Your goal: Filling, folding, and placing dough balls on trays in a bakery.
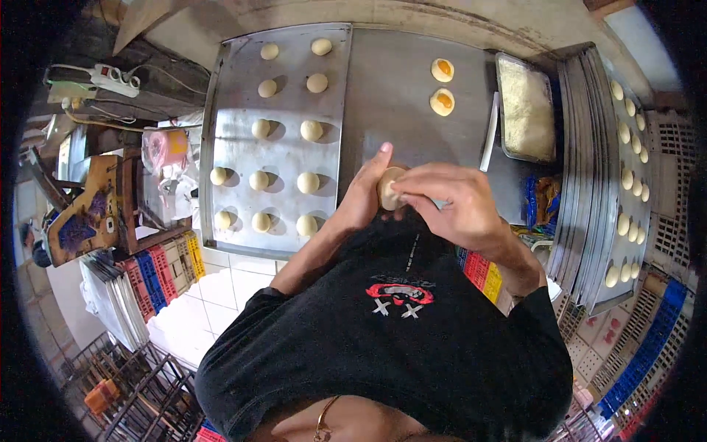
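A piece of dough (387,193) rests in my left hand (359,197), whose thumb sticks up beside it. The fingertips of my right hand (453,197) are closed together on the dough's upper edge. Both hands are close to my body, over the near edge of the metal worktop (398,81). Beyond them lie two flattened dough rounds, a farther one (451,65) and a nearer one (436,110), each with orange filling in its middle. To the left, several smooth dough balls (308,183) sit in rows on a metal tray (287,151).
Right of the rounds stands a rectangular pan (503,140) of pale crumbly stuff, with a long flat blade (490,132) beside it. A blue plastic package (543,200) lies nearer. Stacked trays (578,169) at the right carry more dough balls. A power strip (115,80) is at far left.
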The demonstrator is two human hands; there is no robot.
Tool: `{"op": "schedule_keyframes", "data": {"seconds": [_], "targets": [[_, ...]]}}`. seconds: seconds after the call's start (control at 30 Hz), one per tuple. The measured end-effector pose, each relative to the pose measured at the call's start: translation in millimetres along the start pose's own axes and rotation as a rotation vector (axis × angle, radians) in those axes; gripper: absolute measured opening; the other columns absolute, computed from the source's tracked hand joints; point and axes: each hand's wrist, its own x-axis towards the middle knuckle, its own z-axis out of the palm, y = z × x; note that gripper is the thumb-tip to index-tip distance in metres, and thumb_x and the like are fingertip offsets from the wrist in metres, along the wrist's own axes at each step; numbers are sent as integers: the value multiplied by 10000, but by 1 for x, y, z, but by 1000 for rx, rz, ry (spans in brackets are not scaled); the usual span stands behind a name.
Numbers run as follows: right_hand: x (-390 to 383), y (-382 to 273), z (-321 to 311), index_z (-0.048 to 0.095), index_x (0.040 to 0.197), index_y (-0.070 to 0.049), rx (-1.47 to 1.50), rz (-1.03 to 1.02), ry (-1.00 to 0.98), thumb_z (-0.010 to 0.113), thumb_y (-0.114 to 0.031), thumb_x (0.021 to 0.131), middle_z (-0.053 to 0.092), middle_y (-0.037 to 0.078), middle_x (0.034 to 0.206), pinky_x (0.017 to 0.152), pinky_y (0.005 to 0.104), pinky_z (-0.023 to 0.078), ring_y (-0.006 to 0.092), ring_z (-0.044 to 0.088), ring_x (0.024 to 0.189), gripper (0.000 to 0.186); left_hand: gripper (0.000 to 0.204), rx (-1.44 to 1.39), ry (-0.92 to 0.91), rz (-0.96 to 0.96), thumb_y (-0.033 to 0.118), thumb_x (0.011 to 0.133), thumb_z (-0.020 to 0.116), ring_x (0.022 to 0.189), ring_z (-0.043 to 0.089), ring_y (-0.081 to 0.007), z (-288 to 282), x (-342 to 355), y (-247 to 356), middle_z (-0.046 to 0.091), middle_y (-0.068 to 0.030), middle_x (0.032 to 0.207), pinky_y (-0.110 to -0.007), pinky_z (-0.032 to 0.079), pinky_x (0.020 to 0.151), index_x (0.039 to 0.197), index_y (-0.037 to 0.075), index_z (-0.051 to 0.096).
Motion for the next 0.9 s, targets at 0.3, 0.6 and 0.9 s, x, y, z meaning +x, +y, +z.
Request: {"op": "schedule_keyframes", "data": {"seconds": [0.3,0.6,0.9], "targets": [[12,6,9,688,882,-25,-23,-33,61,711,-49,752,668,106,869,704,346,538,277,666,798,134,448,-160,381,343,438,943,461,602,512,-88,10,3,-14,552,-12,667,-229,379,529,786,41,595],[24,31,33,696,847,-27,-24,-161,23,707,54,667,685,108,867,678,315,548,253,680,786,198,586,-298,352,49,569,933,315,415,467,-151,-22,7,-18,518,-25,595,-259,330,370,801,56,565],[45,71,60,640,769,-61,-171,7,64,764,-74,665,585,60,811,702,355,494,260,590,801,163,303,363,747,345,136,842,641,759,535,-147,-102,1,-24,560,-43,871,-277,442,658,1098,29,522]]}}
